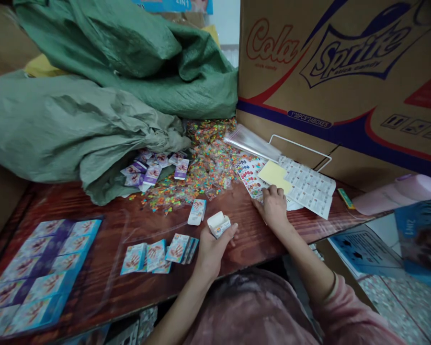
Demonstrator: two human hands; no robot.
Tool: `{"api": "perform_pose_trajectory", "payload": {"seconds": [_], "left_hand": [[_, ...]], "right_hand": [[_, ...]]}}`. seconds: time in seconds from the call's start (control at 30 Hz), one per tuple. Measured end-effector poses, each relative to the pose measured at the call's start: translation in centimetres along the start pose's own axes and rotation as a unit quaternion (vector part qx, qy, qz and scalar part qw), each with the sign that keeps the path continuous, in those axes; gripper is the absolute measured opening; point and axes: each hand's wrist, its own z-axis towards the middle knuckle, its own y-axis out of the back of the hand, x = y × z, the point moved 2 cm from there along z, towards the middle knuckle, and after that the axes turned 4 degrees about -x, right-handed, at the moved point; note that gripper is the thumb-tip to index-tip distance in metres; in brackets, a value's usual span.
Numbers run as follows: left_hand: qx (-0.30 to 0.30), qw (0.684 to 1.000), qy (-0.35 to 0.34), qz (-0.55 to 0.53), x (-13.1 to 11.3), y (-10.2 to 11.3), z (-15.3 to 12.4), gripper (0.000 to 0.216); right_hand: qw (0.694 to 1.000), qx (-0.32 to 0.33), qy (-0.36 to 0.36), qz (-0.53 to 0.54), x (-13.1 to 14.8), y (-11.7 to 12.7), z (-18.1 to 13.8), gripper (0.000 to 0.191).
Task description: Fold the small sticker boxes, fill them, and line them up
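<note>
My left hand (213,245) is closed around a small open white and blue box (219,224), held just above the red-brown wooden table (104,282). My right hand (274,207) rests on a stack of sticker sheets (249,175) and printed white sheets (311,189), its fingers curled and pinching at the sheets near a yellow paper (275,175). One small box (197,212) stands just ahead of my left hand. A few more small boxes (158,254) lie flat to its left.
Tiny colourful pieces (204,163) are heaped mid-table beside purple boxes (154,170). Green woven sacks (75,115) fill the back left. A large printed carton (345,76) stands at the right. Rows of filled boxes (39,273) sit at the left. A pink roll (398,194) lies far right.
</note>
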Motion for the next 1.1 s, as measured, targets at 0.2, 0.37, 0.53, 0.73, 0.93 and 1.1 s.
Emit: {"api": "perform_pose_trajectory", "payload": {"seconds": [0.2, 0.37, 0.53, 0.73, 0.93, 1.1], "left_hand": [[-0.019, 1.000, 0.020, -0.011, 0.1, -0.1, 0.0, 0.030], [-0.012, 1.000, 0.000, -0.023, -0.2, -0.3, 0.6, 0.025], [-0.006, 0.998, 0.016, -0.065, 0.0, -1.8, 2.2, 0.029], [0.017, 0.987, 0.064, -0.145, 0.1, -4.9, 3.8, 0.036], [0.007, 0.984, 0.053, -0.169, 0.0, -5.5, 3.4, 0.033], [-0.004, 0.988, 0.045, -0.147, 0.2, -4.5, 3.0, 0.031]], "right_hand": [[0.999, -0.017, 0.002, 0.040, -0.5, 0.3, -0.3, 0.034], [0.993, -0.096, 0.044, 0.047, -0.4, 2.3, -1.5, 0.029], [0.990, -0.110, 0.047, 0.077, 0.2, 4.7, -3.4, 0.030], [0.981, -0.091, -0.001, 0.172, 0.7, 5.5, -5.6, 0.033], [0.967, -0.055, 0.060, 0.242, 1.3, 4.7, -5.5, 0.039], [0.939, -0.048, 0.097, 0.325, 1.2, 4.2, -4.6, 0.023]]}}
